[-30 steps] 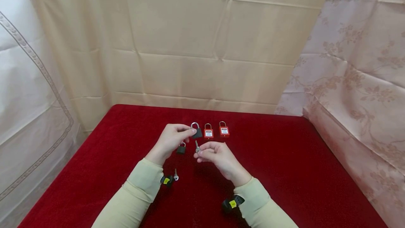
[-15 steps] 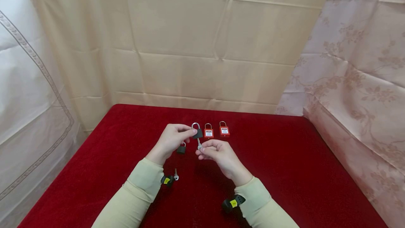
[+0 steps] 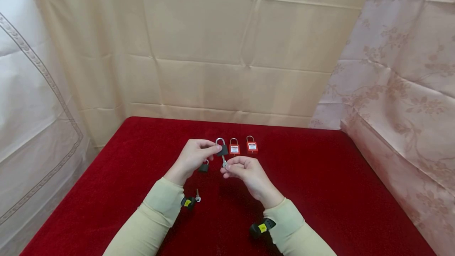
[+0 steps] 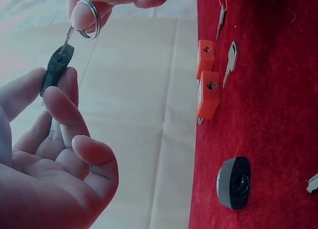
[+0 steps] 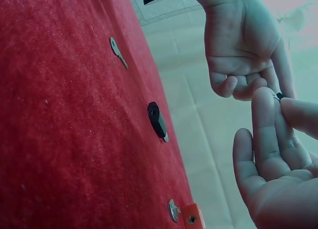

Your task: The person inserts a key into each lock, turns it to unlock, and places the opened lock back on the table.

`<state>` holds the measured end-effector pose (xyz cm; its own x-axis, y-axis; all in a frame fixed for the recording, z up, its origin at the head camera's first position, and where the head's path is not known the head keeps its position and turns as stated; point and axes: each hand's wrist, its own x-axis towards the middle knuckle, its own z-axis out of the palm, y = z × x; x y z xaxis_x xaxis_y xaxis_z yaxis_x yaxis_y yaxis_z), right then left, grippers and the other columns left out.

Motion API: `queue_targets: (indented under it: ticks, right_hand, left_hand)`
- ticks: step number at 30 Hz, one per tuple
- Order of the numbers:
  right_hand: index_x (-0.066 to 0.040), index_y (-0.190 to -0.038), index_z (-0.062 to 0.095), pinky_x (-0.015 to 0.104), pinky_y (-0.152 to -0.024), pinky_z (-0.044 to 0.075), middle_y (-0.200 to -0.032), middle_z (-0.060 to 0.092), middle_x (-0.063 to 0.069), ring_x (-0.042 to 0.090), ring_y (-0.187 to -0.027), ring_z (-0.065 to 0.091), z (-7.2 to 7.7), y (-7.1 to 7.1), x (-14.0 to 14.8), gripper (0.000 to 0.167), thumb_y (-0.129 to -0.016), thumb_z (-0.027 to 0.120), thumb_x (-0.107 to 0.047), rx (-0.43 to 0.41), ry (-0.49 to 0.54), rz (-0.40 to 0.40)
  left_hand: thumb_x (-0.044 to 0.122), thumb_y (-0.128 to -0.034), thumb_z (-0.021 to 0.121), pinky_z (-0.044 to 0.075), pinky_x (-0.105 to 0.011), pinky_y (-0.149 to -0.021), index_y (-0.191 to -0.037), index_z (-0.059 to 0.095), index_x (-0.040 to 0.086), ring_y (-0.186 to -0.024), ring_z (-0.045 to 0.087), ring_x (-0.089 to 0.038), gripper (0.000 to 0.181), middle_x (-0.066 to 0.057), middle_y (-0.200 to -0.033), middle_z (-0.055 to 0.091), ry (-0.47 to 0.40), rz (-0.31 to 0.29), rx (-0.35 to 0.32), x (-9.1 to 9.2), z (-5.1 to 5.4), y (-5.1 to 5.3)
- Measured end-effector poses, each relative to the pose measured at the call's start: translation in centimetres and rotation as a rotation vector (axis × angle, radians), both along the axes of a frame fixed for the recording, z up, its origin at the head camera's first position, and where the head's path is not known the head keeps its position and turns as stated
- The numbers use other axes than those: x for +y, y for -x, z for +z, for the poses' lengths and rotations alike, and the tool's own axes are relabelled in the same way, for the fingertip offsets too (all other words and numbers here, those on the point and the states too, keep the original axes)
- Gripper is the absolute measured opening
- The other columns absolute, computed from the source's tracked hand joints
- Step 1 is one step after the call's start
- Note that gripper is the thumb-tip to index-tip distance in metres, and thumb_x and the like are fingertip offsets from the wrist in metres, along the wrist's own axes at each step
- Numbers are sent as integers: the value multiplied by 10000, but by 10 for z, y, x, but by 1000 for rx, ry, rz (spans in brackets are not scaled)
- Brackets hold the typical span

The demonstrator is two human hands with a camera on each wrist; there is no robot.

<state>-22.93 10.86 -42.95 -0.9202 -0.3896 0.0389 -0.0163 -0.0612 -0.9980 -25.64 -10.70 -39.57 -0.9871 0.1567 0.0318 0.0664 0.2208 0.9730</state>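
My left hand (image 3: 193, 157) holds a black padlock (image 3: 222, 150) by its body, with its silver shackle up. In the left wrist view, thumb and fingers pinch this padlock (image 4: 51, 79), and its keyhole end faces the other hand. My right hand (image 3: 247, 173) pinches a silver key (image 3: 224, 163) by its head. A split ring (image 4: 91, 20) hangs at those fingers. The key's blade (image 4: 67, 40) meets the keyhole; how deep it sits I cannot tell. In the right wrist view, fingers mostly hide the key and padlock.
A second black padlock (image 3: 203, 167) lies below the left hand, with a loose key (image 3: 198, 196) nearer the front. Two red padlocks (image 3: 234, 149) with white labels lie to the right. More keys (image 4: 230, 62) lie before them. Red cloth (image 3: 320, 185) covers the table; curtains surround it.
The right hand has moved slightly up and right, bringing the key from below the held padlock to its bottom. The left hand has shifted only slightly right with the padlock.
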Motion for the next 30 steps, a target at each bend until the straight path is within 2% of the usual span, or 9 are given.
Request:
queue_targets:
  ticks: [6, 11, 18, 23, 30]
  right_hand:
    - [76, -1096, 672, 389, -930, 547, -996, 751, 185, 260, -874, 741, 0, 0, -1, 181, -984, 656, -65, -1, 10, -27]
    - [95, -1094, 663, 384, -929, 546, -991, 751, 188, 238, -865, 742, 0, -1, -1, 193, -980, 660, -61, 12, 13, -24]
    - [99, -1081, 666, 375, -934, 543, -983, 752, 191, 234, -865, 744, 1, -2, -1, 184, -977, 658, -52, 24, 12, -34]
    - [90, -1084, 675, 411, -938, 542, -980, 751, 191, 255, -882, 743, 2, -3, -3, 167, -972, 658, -33, 3, 20, -47]
    - [70, -1119, 696, 384, -941, 539, -979, 754, 176, 252, -867, 740, 3, -3, -3, 231, -961, 708, -98, -6, 18, -116]
  left_hand:
    - [281, -907, 781, 461, -372, -617, -1009, 803, 87, -739, 615, -258, 220, -102, -789, 688, 18, 6, 12, 1, -1, 1]
    - [279, -907, 778, 422, -320, -574, -1012, 802, 88, -734, 607, -268, 219, -133, -788, 682, 24, 1, 11, 1, -2, 1]
    - [251, -905, 776, 377, -281, -536, -994, 801, 90, -674, 568, -257, 186, -81, -693, 642, 44, -42, 28, 4, -2, -2]
    - [235, -904, 778, 352, -274, -519, -988, 799, 85, -629, 526, -203, 174, -96, -688, 633, 46, -45, 28, 4, -2, -2]
    - [243, -899, 784, 375, -280, -524, -985, 803, 88, -631, 536, -191, 178, -132, -714, 648, 27, -48, 38, 5, -4, -1]
